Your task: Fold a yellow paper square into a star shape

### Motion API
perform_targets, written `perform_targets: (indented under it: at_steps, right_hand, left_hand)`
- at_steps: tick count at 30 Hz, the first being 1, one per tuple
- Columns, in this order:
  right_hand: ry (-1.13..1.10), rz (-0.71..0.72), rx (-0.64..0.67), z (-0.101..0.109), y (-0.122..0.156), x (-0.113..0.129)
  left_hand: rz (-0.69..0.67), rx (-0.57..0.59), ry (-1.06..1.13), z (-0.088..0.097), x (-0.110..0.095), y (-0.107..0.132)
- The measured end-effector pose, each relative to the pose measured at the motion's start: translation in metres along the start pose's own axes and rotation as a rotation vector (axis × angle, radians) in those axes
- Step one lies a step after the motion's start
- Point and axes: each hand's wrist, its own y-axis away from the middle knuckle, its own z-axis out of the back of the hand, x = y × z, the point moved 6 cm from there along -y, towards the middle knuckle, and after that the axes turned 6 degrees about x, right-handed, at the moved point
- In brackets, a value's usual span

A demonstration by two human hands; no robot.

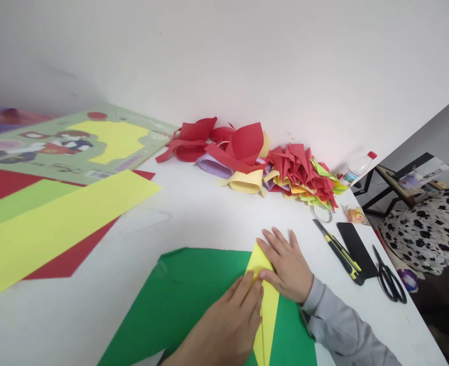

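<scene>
A folded yellow paper [270, 310], long and narrow with a seam down its length, lies on a large green sheet [193, 274] near the table's front edge. My left hand [230, 320] rests over its left side, fingers stretched out and lying on the paper. Across its upper right edge is my right hand [287, 267], fingers spread and thumb pointing toward the left fingertips. Neither hand grasps anything; both press on the paper. Part of the folded piece is hidden beneath my hands.
Yellow, lime and red sheets [71, 259] overlap at left before a printed pad [121, 114]. Curled red paper pieces [247, 147] and folded paper shapes [300, 170] line the wall. Right: a tape roll [321, 213], box cutter [338, 251], scissors [390, 279], bottle [357, 168]. A person's patterned garment [430, 229] shows beyond.
</scene>
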Motion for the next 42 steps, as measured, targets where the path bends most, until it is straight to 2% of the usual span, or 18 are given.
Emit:
perform_targets:
  at_steps: [5, 9, 13, 19, 30, 36, 39, 42]
  right_hand:
    - [0.014, -0.044, 0.015, 0.003, -0.005, 0.000]
    - [0.043, -0.062, 0.011, 0.005, -0.013, 0.000]
    - [0.066, -0.061, -0.023, 0.007, -0.015, 0.001]
    - [-0.033, 0.004, -0.121, 0.012, -0.006, 0.006]
    - [-0.063, -0.049, -0.014, 0.004, -0.011, 0.005]
    - [-0.180, -0.122, -0.049, 0.004, -0.011, 0.001]
    - [-0.250, -0.200, -0.082, 0.003, -0.009, -0.006]
    - [-0.314, -0.186, -0.073, 0.000, -0.009, -0.006]
  left_hand:
    - [0.005, -0.028, 0.011, 0.002, -0.001, -0.002]
    - [-0.007, -0.008, 0.000, 0.003, -0.001, -0.003]
    - [-0.028, 0.010, -0.019, 0.008, -0.001, -0.003]
    - [-0.019, 0.016, -0.026, 0.014, -0.001, -0.003]
    - [-0.067, 0.042, 0.039, 0.008, -0.001, -0.001]
    - [0.050, -0.001, 0.204, 0.018, 0.024, -0.009]
    - [0.073, 0.025, 0.342, 0.017, 0.039, -0.011]
    - [0.151, 0.009, 0.322, 0.013, 0.055, -0.009]
